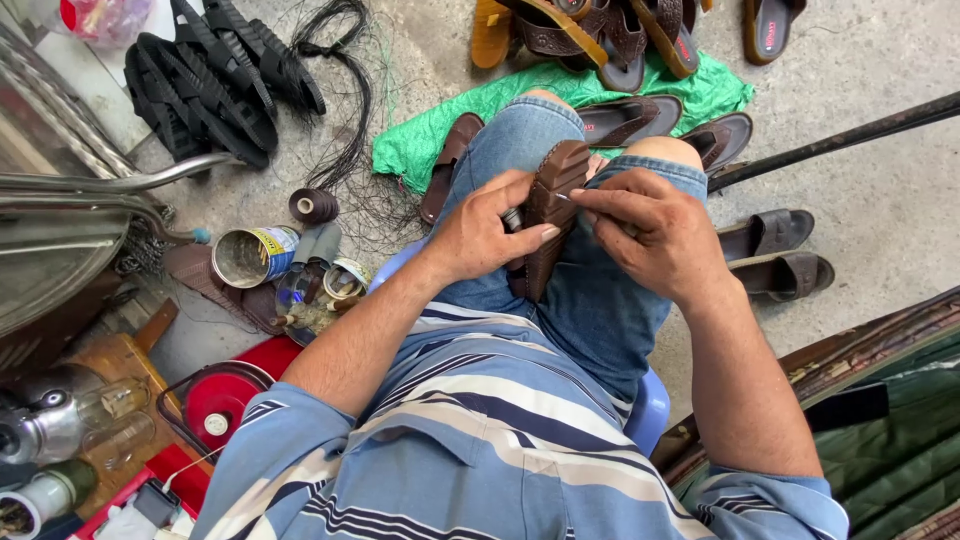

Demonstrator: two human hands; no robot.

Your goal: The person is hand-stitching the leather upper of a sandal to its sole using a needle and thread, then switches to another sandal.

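On the lap, a brown sandal [545, 225] sits sole-up so its edge faces the worker. Left hand [480, 235] clamps it steady; right hand [650, 230] pinches something thin at the rim, maybe a needle.
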